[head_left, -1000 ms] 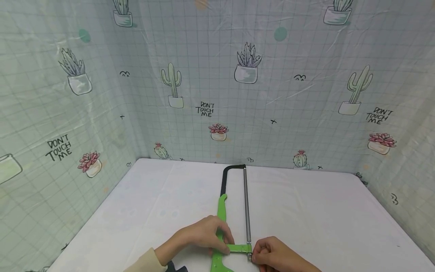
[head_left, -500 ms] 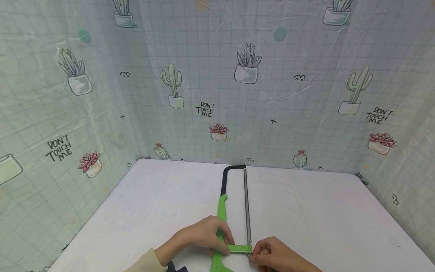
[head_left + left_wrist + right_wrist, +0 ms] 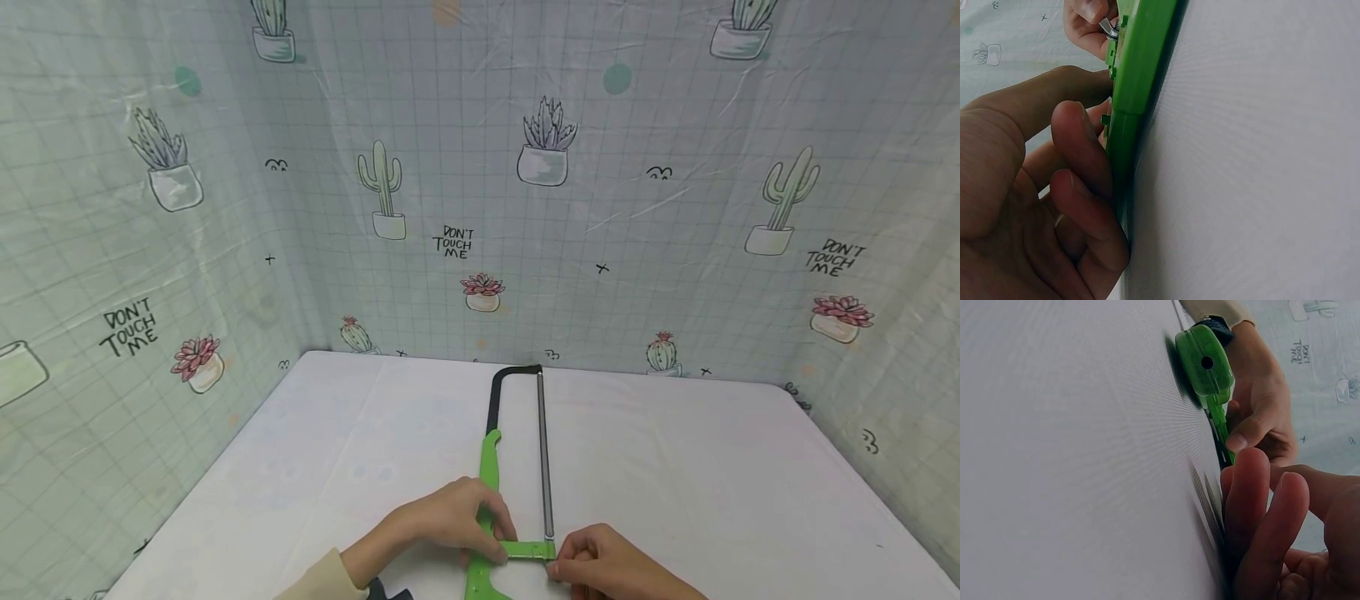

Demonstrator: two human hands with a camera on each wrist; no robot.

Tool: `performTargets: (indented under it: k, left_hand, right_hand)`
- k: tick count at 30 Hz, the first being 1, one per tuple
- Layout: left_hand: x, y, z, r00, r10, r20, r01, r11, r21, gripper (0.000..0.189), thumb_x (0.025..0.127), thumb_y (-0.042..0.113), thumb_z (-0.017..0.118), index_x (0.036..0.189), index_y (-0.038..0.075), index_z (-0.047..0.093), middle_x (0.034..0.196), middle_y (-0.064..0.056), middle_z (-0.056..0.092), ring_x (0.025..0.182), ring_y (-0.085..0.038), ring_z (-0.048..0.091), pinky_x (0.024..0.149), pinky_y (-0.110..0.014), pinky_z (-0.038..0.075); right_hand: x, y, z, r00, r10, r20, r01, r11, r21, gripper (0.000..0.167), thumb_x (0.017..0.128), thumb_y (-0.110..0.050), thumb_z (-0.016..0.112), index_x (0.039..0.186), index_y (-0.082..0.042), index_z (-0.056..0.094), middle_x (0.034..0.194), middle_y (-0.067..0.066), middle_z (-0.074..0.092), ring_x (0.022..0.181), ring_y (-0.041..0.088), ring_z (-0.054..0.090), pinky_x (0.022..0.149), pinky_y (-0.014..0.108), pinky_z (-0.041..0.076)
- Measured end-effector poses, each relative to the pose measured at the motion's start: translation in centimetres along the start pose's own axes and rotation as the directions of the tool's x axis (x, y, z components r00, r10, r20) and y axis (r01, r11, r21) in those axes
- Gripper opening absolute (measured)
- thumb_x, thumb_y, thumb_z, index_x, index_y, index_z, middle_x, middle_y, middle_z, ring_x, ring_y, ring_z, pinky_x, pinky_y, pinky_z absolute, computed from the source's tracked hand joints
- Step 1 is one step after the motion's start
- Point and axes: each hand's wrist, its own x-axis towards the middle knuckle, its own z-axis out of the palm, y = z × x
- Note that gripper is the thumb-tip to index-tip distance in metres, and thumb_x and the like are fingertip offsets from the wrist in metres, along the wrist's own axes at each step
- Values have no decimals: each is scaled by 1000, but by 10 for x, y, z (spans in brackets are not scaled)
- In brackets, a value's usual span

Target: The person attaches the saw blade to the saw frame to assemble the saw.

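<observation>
A hacksaw [image 3: 489, 460] with a green handle and black front bow lies flat on the white table. Its narrow grey blade [image 3: 545, 458] runs along the right side, down to a short green crosspiece [image 3: 529, 550]. My left hand [image 3: 456, 512] grips the green frame where the crosspiece joins it, thumb on the near side. At the crosspiece's right end, the fingertips of my right hand [image 3: 606, 565] pinch the silver wing nut [image 3: 1109, 29], which shows in the left wrist view. From the head they mostly cover it. In the right wrist view the green handle's end [image 3: 1205, 365] faces the camera.
The white tabletop [image 3: 697, 475] extends around the saw on both sides. Behind and beside it hangs a grid-patterned cloth [image 3: 442, 167] printed with cacti. A dark strap piece [image 3: 386, 590] sits by my left wrist at the lower edge.
My right fingertips have shifted slightly over the wing nut, covering more of it than before. The left hand and the saw keep their place.
</observation>
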Motion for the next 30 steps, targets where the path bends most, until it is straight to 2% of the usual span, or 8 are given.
performTargets:
  k: [10,16,30]
  left_hand:
    - [-1,0,1,1000,2,-10,-2,1000,8,16,74,17,86,88,24,80,75,16,68,46,-1,52,46,-19,48]
    - [-2,0,1,1000,-4,-7,4,1000,-4,16,74,16,87,87,24,80,75,15,68,46,-1,53,45,-20,50]
    - [-1,0,0,1000,4,0,-4,1000,-6,16,75,17,87,88,23,81,75,15,69,46,-1,53,44,-20,49]
  right_hand:
    - [-1,-1,1,1000,-20,-8,20,999,-31,21,93,-23,66,87,-3,71,62,-4,60,50,4,45,47,18,37]
    - [0,1,-1,999,-43,15,44,999,-23,26,92,-20,63,90,5,70,63,-3,59,52,5,46,48,19,37]
    - [0,1,-4,998,-54,40,54,999,3,25,90,-13,60,94,11,68,64,-4,57,54,5,44,48,18,34]
